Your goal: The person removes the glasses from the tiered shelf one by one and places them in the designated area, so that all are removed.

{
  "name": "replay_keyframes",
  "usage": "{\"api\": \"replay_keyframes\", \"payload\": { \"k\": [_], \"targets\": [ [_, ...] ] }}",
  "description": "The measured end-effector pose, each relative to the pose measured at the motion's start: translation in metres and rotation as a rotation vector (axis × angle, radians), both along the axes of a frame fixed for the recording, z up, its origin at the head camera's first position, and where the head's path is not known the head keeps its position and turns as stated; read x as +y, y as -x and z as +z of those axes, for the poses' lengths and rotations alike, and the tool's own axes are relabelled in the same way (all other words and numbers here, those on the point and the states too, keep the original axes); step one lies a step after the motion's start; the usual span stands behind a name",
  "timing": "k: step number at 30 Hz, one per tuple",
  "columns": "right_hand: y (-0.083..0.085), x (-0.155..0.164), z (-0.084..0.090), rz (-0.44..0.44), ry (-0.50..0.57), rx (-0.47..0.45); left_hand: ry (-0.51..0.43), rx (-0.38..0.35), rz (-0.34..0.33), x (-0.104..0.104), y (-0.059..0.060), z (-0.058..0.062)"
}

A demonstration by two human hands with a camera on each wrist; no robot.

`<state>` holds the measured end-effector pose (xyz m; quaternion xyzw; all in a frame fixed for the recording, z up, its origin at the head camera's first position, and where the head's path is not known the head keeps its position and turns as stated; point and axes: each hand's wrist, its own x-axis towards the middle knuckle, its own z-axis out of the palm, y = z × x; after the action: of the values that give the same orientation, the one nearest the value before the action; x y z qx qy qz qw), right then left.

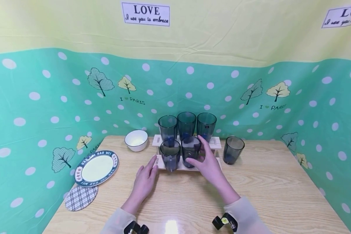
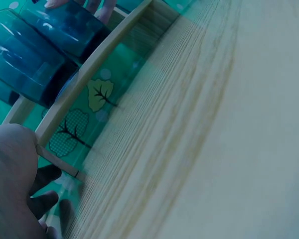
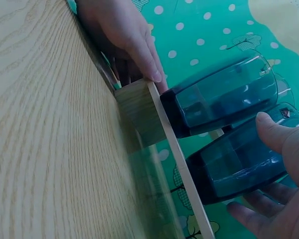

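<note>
A two-step light wooden rack (image 1: 182, 168) bears several smoky dark drinking glasses. On its lower step stand a left glass (image 1: 170, 157) and a right glass (image 1: 190, 152). My right hand (image 1: 208, 165) holds the right glass from its right side, thumb in front and fingers round the back. In the right wrist view, the thumb presses high on this glass (image 3: 239, 162), whose base is right at the step. My left hand (image 1: 144, 180) rests against the rack's left end, fingers mostly straight; its thumb touches the front corner in the right wrist view.
Three more glasses (image 1: 186, 125) stand on the upper step. A single glass (image 1: 233, 150) is on the table right of the rack. To the left are a white bowl (image 1: 136, 140), a blue-rimmed plate (image 1: 96, 167) and a checked round mat (image 1: 81, 197). A patterned cloth (image 1: 175, 81) hangs behind.
</note>
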<state>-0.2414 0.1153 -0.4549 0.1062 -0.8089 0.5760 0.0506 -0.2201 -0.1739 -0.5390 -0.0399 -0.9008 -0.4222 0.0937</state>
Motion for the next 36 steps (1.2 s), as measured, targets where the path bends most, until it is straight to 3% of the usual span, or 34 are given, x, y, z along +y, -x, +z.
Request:
{"api": "replay_keyframes", "payload": {
  "k": [36],
  "targets": [
    [-0.0017, -0.0016, 0.0005, -0.04, -0.002, 0.024, 0.011, 0.015, 0.003, 0.0019, -0.0021, 0.0023]
  ]
}}
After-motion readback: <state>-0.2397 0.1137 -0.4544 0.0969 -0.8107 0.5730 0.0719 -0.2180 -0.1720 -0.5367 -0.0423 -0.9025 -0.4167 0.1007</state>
